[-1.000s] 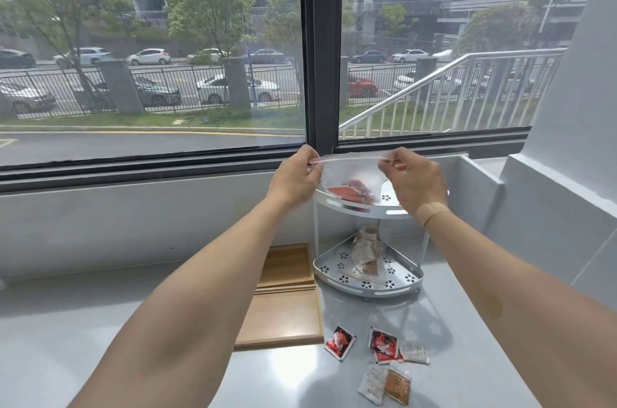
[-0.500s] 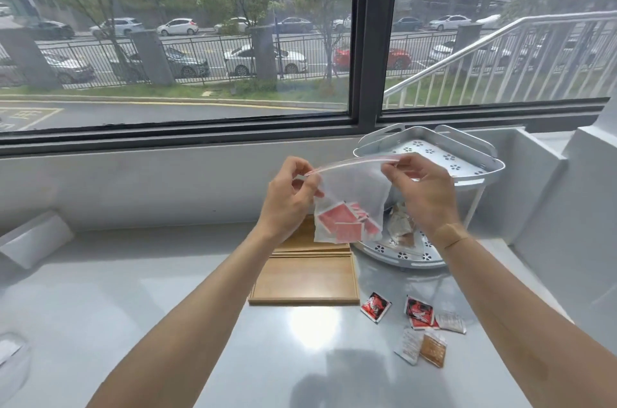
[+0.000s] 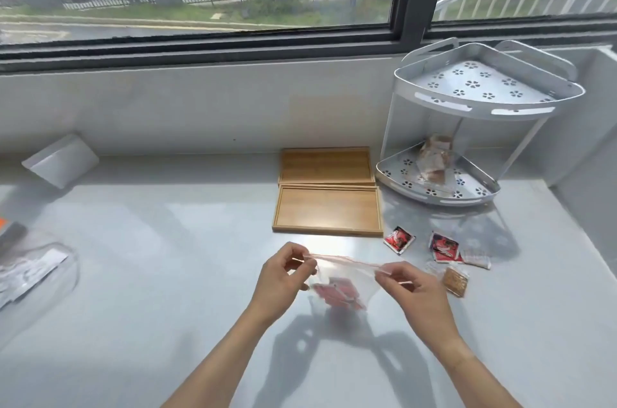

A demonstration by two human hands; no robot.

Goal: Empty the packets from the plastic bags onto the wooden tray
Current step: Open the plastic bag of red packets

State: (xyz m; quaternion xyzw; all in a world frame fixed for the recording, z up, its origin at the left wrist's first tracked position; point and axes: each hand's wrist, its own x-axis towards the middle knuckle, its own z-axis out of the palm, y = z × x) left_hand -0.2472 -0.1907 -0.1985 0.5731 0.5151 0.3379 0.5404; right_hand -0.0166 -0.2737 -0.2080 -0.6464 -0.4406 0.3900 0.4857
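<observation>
A clear zip bag (image 3: 344,287) with red packets inside hangs just above the grey counter, in front of the wooden trays. My left hand (image 3: 283,277) pinches the left end of its zip strip and my right hand (image 3: 414,290) pinches the right end, so the top edge is stretched between them. The nearer wooden tray (image 3: 327,210) lies behind the bag with nothing in it, and a second wooden tray (image 3: 325,165) sits behind that one. Another clear bag of packets (image 3: 435,162) rests on the lower shelf of the metal corner rack.
Several loose packets lie on the counter to the right: red ones (image 3: 399,239) (image 3: 445,247), a pale one (image 3: 475,259) and a brown one (image 3: 455,280). The two-tier corner rack (image 3: 484,107) stands at the back right. Clear plastic bags (image 3: 30,270) lie at the left edge.
Both hands have brought the bag down from in front of the rack to just above the counter, nearer to me than the trays. The view has tilted downward.
</observation>
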